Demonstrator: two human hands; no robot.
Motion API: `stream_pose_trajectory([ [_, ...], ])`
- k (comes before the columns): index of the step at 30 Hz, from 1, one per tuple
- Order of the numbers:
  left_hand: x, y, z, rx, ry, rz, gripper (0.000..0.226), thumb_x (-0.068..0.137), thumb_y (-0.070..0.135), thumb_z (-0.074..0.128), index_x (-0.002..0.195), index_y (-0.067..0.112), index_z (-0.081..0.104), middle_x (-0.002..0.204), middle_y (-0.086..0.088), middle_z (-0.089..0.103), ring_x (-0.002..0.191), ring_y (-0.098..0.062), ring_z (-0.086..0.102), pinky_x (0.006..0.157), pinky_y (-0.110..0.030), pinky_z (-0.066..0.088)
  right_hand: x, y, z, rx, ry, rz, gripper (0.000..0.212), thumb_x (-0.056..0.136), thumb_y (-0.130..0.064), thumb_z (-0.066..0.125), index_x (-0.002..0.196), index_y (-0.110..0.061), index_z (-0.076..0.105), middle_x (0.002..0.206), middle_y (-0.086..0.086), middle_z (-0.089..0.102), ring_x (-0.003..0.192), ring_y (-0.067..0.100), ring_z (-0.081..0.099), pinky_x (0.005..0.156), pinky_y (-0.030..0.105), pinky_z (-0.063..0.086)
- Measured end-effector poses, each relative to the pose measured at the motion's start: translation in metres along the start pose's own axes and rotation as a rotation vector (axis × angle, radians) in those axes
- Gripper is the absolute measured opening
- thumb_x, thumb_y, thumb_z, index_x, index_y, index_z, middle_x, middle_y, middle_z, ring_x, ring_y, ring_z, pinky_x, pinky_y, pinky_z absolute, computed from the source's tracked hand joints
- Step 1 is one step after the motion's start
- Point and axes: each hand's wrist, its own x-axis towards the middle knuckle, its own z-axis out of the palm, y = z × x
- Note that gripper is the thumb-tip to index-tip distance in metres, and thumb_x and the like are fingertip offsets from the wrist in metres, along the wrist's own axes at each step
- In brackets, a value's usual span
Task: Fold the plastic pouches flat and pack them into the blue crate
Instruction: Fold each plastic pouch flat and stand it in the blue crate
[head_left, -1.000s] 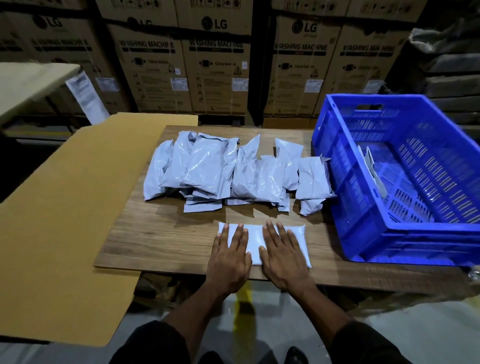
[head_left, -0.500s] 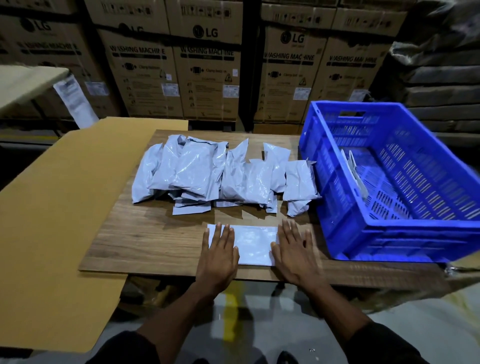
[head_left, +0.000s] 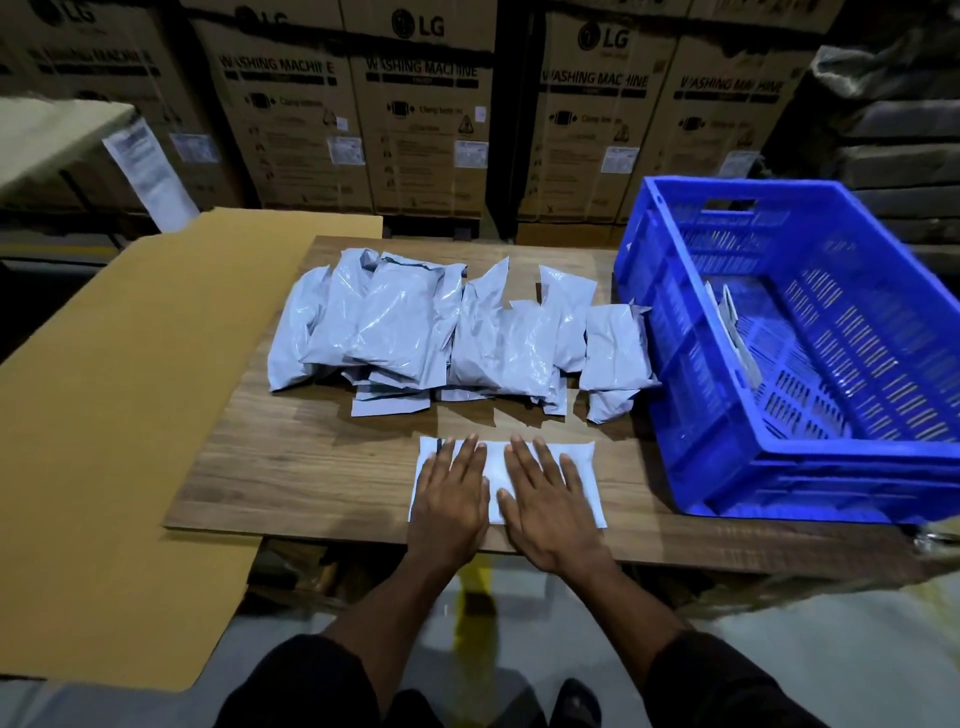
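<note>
A white plastic pouch (head_left: 584, 465) lies flat near the front edge of the wooden board (head_left: 291, 467). My left hand (head_left: 451, 499) and my right hand (head_left: 545, 504) both press down on it with straight fingers, side by side. Behind it a heap of several grey pouches (head_left: 415, 332) stretches across the board. The blue crate (head_left: 810, 467) stands at the right, tilted, with a couple of folded pouches (head_left: 735, 332) leaning against its left inner wall.
A large sheet of brown cardboard (head_left: 104, 415) lies to the left of the board. Stacked washing-machine cartons (head_left: 415, 114) form a wall behind. Bare floor shows below the board's front edge.
My hands, spread apart to the pouch's ends half a second ago, have come back together at its middle. The camera view shifted slightly.
</note>
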Motion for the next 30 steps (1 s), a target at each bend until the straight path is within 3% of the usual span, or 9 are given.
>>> stream_pose_trajectory([
  [3,0.002,-0.001,-0.009,0.070,-0.034,-0.030,0.046,0.106,0.033,0.042,0.146,0.014,0.055,0.157,-0.010,0.046,0.144,-0.040,0.040,0.112,-0.055,0.037,-0.002,0.011,-0.004,-0.018,-0.021,0.025,0.067,0.101,-0.053,0.021,0.157,-0.016,0.030,0.165,0.001,0.023,0.153,0.027,0.016,0.121,0.050,0.017],
  [6,0.001,-0.007,-0.015,0.077,-0.125,-0.114,0.056,0.103,0.048,0.040,0.150,0.021,0.050,0.160,-0.008,0.040,0.148,-0.041,0.033,0.115,-0.056,0.031,-0.007,0.023,-0.004,-0.050,-0.050,0.077,0.072,0.099,-0.059,0.013,0.160,-0.021,0.019,0.168,-0.002,0.007,0.155,0.025,0.002,0.122,0.049,0.004],
  [13,-0.001,-0.022,-0.019,0.033,-0.221,-0.206,0.069,0.103,0.050,0.027,0.148,0.003,0.049,0.159,-0.015,0.041,0.148,-0.039,0.035,0.117,-0.049,0.014,-0.021,0.062,-0.029,-0.067,-0.168,0.146,0.074,0.097,-0.062,0.000,0.159,-0.023,-0.010,0.165,-0.003,-0.022,0.151,0.013,-0.022,0.122,0.046,-0.008],
  [17,0.012,-0.010,-0.028,-0.268,-0.088,-0.193,0.065,0.110,0.039,0.019,0.140,-0.008,0.053,0.150,-0.023,0.048,0.141,-0.040,0.043,0.123,-0.034,0.011,-0.011,0.030,-0.041,-0.048,-0.047,0.102,0.085,0.087,-0.052,-0.009,0.159,-0.010,0.006,0.167,0.008,-0.006,0.154,0.022,-0.007,0.121,0.047,-0.009],
  [19,0.023,0.010,-0.028,-0.468,-0.132,-0.246,0.067,0.104,0.042,0.021,0.144,-0.005,0.048,0.153,-0.018,0.045,0.145,-0.031,0.040,0.124,-0.022,0.009,0.001,0.002,-0.037,0.005,-0.040,-0.036,0.081,0.090,-0.047,-0.002,0.159,-0.007,0.012,0.167,0.011,0.003,0.155,0.024,0.000,0.121,0.045,-0.010],
  [21,0.028,0.022,-0.023,-0.581,-0.209,-0.297,0.080,0.099,0.055,0.012,0.151,0.002,0.042,0.159,-0.011,0.039,0.150,-0.020,0.032,0.125,-0.026,0.010,0.009,-0.019,-0.025,0.023,-0.125,-0.156,0.083,0.086,-0.048,0.006,0.159,-0.010,0.007,0.167,0.008,-0.002,0.154,0.024,-0.005,0.121,0.046,-0.011],
  [23,0.022,0.018,-0.014,-0.539,-0.213,-0.263,0.088,0.101,0.066,0.002,0.154,0.006,0.039,0.161,-0.007,0.037,0.152,-0.016,0.028,0.126,-0.035,0.013,0.012,-0.023,-0.011,-0.023,-0.149,-0.196,0.085,0.084,-0.051,0.018,0.159,-0.011,0.011,0.166,0.007,0.002,0.154,0.024,0.001,0.120,0.048,-0.004],
  [26,0.009,0.005,-0.004,-0.386,-0.107,-0.109,0.069,0.111,0.044,0.010,0.148,-0.001,0.048,0.155,-0.013,0.047,0.147,-0.024,0.040,0.121,-0.044,0.026,0.007,-0.021,-0.004,-0.040,-0.121,-0.152,0.076,0.088,-0.047,0.034,0.157,-0.015,0.027,0.164,0.007,0.026,0.152,0.026,0.020,0.117,0.049,0.005],
  [30,0.002,0.005,-0.001,-0.205,0.037,-0.029,0.048,0.112,0.026,0.028,0.143,0.001,0.054,0.150,-0.013,0.053,0.143,-0.029,0.045,0.116,-0.050,0.037,0.004,-0.014,-0.001,-0.023,-0.054,-0.063,0.065,0.101,-0.046,0.018,0.161,-0.022,0.010,0.168,-0.004,0.003,0.154,0.017,-0.003,0.121,0.045,-0.006],
])
